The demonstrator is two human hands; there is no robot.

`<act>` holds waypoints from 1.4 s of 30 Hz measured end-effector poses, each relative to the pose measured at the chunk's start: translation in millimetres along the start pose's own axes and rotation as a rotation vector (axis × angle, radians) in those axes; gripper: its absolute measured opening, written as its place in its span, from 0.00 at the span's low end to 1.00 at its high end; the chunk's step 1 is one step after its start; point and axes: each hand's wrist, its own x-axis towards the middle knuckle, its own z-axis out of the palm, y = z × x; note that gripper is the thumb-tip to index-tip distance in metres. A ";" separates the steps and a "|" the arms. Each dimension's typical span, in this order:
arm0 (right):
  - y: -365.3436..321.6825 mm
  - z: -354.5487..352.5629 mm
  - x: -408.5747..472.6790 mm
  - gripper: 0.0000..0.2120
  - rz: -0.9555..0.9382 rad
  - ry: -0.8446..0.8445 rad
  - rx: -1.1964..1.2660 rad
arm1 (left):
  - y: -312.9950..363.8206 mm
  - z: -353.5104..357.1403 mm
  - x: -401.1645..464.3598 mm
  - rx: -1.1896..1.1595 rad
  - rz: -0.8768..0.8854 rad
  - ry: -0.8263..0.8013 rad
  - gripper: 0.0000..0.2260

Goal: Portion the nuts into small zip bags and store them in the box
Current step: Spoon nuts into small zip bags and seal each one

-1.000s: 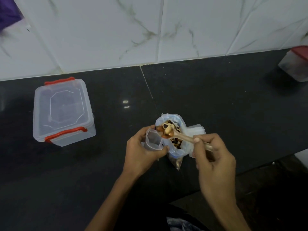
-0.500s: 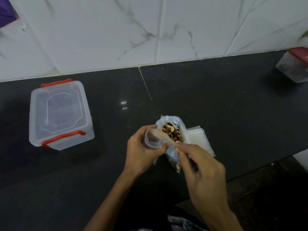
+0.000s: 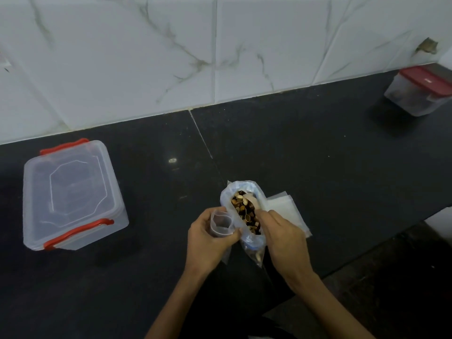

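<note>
A large clear bag of mixed nuts stands open on the black counter near its front edge. My left hand grips a small zip bag with its mouth held open, right beside the big bag. My right hand holds a wooden spoon whose bowl is dipped into the nuts; most of the handle is hidden by my fingers. The clear storage box with red clips sits shut at the left, apart from both hands.
A stack of flat small zip bags lies behind my right hand. A second container with a red lid stands at the far right by the tiled wall. The counter's front edge runs diagonally at lower right.
The spoon carried nuts from the big bag to the small zip bag, tipped into it, and now has gone back down into the big bag. My left hand stayed in place.
</note>
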 end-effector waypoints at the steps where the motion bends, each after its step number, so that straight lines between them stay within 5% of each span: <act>1: 2.3 -1.3 0.4 0.22 -0.008 -0.001 0.013 | -1.0 0.9 0.5 0.001 0.000 0.000 0.20; 9: 8.7 -13.8 3.3 0.17 0.039 0.063 0.124 | -8.8 -0.2 1.3 -0.007 -0.016 -0.003 0.20; 19: 3.9 -35.9 7.6 0.06 0.169 -0.085 0.161 | -9.4 -1.3 -0.7 0.014 -0.029 -0.011 0.21; 28: 20.1 -11.6 14.8 0.07 0.775 -0.034 0.834 | -6.0 -1.1 -3.7 -0.012 -0.008 -0.018 0.20; 42: 19.9 -21.8 -10.2 0.07 0.724 0.205 0.853 | 13.6 -6.0 -11.2 0.051 0.116 0.056 0.24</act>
